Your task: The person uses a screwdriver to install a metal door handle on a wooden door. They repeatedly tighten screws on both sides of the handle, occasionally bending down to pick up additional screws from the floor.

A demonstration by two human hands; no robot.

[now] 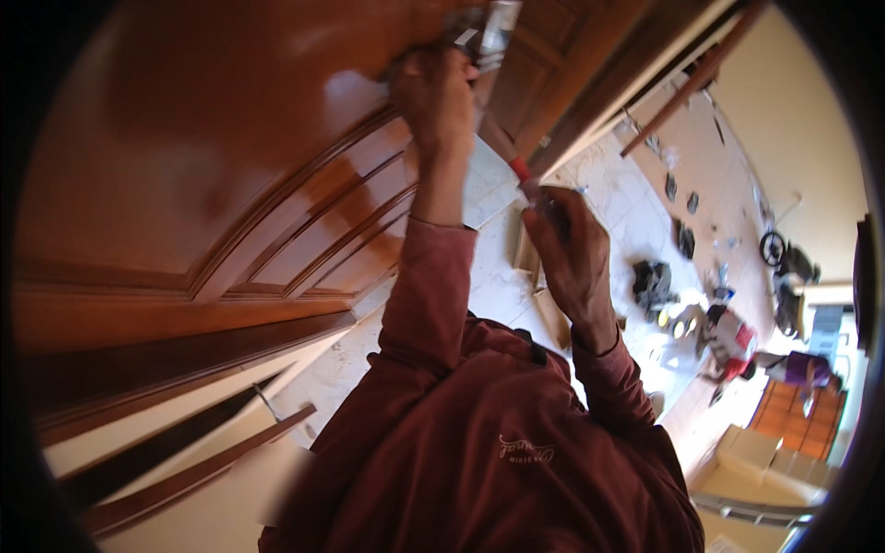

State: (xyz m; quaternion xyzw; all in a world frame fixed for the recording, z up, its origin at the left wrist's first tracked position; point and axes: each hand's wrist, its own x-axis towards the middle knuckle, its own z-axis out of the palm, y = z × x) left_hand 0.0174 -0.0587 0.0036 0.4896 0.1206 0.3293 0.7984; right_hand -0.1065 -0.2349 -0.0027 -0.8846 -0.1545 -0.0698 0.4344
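Note:
A glossy brown panelled wooden door [230, 147] fills the upper left. My left hand [438, 101] is raised to its edge, fingers curled in beside a shiny metal plate [498, 35]. What those fingers grip is hidden behind them. Lower and to the right, my right hand [570, 249] is closed around a slim handheld tool [521, 170] with a red section. The tool points up toward the door edge, and its tip is blurred, so its exact kind is unclear. Both forearms wear dark red sleeves.
Another brown panelled door [535, 64] stands beyond the edge. Pale tiles [498, 267] cover the floor. To the right lie a black bag [652, 284] and scattered shoes [684, 238]. Farther off, a person in a red and white top [733, 341] is low down near a person in purple [804, 369].

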